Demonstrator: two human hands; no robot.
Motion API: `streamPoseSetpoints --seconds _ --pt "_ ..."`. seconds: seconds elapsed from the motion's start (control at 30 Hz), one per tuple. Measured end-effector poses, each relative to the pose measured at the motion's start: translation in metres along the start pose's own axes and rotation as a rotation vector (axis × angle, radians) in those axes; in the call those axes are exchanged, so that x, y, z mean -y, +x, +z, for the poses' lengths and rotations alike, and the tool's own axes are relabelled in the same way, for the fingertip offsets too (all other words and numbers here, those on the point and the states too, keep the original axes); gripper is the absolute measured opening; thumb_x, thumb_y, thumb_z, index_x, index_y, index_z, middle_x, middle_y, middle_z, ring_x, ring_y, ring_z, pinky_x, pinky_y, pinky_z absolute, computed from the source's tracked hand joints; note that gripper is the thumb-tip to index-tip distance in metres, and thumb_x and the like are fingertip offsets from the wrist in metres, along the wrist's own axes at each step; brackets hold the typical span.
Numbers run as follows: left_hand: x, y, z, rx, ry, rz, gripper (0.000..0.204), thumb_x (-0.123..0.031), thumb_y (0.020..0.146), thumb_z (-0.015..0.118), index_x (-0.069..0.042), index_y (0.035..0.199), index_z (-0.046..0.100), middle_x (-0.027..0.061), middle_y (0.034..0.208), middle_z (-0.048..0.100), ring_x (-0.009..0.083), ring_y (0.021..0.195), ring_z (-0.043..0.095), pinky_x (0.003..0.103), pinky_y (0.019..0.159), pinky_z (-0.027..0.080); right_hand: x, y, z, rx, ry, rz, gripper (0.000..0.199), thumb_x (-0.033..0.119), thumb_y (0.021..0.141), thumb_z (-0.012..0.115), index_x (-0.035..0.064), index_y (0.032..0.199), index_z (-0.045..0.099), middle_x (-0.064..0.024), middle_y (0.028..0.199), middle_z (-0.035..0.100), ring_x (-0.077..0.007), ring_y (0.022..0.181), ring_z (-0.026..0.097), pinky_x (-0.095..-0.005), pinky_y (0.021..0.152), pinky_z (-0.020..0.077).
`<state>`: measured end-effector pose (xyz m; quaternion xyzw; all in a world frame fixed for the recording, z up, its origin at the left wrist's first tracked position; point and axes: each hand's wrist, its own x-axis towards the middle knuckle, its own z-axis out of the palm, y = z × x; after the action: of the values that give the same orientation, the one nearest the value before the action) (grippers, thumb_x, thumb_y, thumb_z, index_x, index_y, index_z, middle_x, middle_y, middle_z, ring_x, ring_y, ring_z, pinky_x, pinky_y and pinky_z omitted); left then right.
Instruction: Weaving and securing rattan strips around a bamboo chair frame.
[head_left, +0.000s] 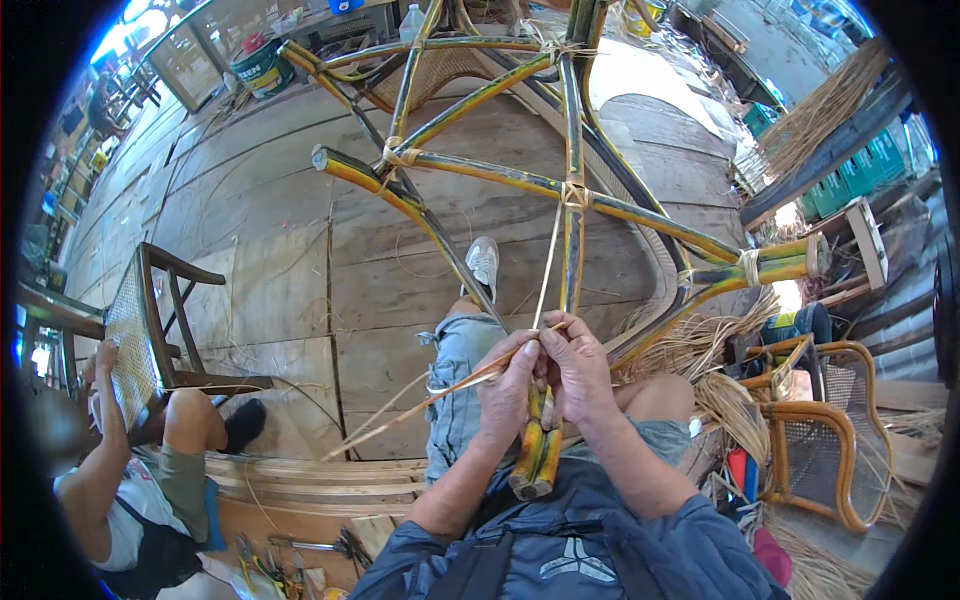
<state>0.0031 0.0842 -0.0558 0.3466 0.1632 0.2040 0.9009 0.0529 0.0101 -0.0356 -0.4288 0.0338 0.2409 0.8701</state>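
Note:
A yellow and dark cane chair frame (480, 180) lies tipped across my lap, its legs pointing away. Both hands work on the doubled cane pole end (535, 455) nearest me. My left hand (507, 395) pinches a thin cane strip (400, 415) whose loose end trails down to the left. My right hand (578, 372) grips the same strip at the pole, with a strand rising from it to the lashed joint (572, 193). My foot in a grey shoe (483, 265) rests under the frame.
Another person (130, 480) sits at lower left working on a woven chair panel (135, 335). A pile of loose cane strips (715, 375) and a finished woven chair (810, 440) stand to the right. Hand tools (300, 555) lie on planks below.

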Motion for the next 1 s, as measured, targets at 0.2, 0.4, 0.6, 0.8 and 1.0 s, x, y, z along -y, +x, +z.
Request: streamPoseSetpoints --seconds 0.2,0.4,0.6,0.8,1.0 --pt "0.009 0.009 -0.027 0.031 -0.205 0.121 0.023 -0.016 0.091 0.048 0.002 0.103 0.055 -0.0015 0.065 0.044 0.0071 0.060 0.038 0.021 0.056 0.034 0.047 0.053 -0.031 -0.218 -0.088 -0.078 0.014 0.018 0.090 0.050 0.0086 0.080 0.050 -0.0027 0.066 0.055 -0.0105 0.052 0.050 -0.0236 0.043 0.0412" --pt "0.007 0.008 -0.024 0.035 -0.015 0.089 0.027 -0.019 0.093 0.044 0.003 0.104 0.054 -0.0025 0.062 0.039 0.0066 0.059 0.033 0.021 0.056 0.031 0.050 0.067 -0.019 -0.211 -0.119 -0.023 0.009 0.017 0.088 0.053 0.0092 0.088 0.050 -0.0011 0.069 0.054 -0.0083 0.049 0.047 -0.0219 0.038 0.0355" --pt "0.003 0.006 -0.030 0.044 -0.001 0.083 0.024 -0.016 0.091 0.047 0.001 0.108 0.053 -0.0045 0.064 0.039 0.0035 0.057 0.032 0.017 0.051 0.027 0.027 0.096 0.000 -0.131 -0.278 -0.038 0.011 0.016 0.087 0.053 0.0055 0.087 0.051 -0.0027 0.063 0.052 -0.0082 0.041 0.044 -0.0218 0.033 0.0326" --pt "0.007 0.007 -0.025 0.084 0.088 0.140 0.031 -0.021 0.088 0.052 0.003 0.108 0.052 -0.0066 0.057 0.034 0.0060 0.054 0.032 0.023 0.059 0.033 0.015 0.129 -0.004 -0.185 -0.323 -0.022 0.014 0.018 0.087 0.052 0.0043 0.082 0.051 -0.0028 0.056 0.050 -0.0081 0.035 0.040 -0.0233 0.030 0.0310" --pt "0.008 0.010 -0.035 0.159 0.006 0.114 0.029 -0.016 0.088 0.052 0.002 0.110 0.050 -0.0025 0.074 0.046 0.0036 0.064 0.037 0.017 0.056 0.031 0.013 0.140 -0.002 -0.241 -0.394 -0.086 0.014 0.017 0.088 0.052 0.0049 0.082 0.053 -0.0004 0.054 0.047 -0.0071 0.035 0.037 -0.0217 0.030 0.0274"
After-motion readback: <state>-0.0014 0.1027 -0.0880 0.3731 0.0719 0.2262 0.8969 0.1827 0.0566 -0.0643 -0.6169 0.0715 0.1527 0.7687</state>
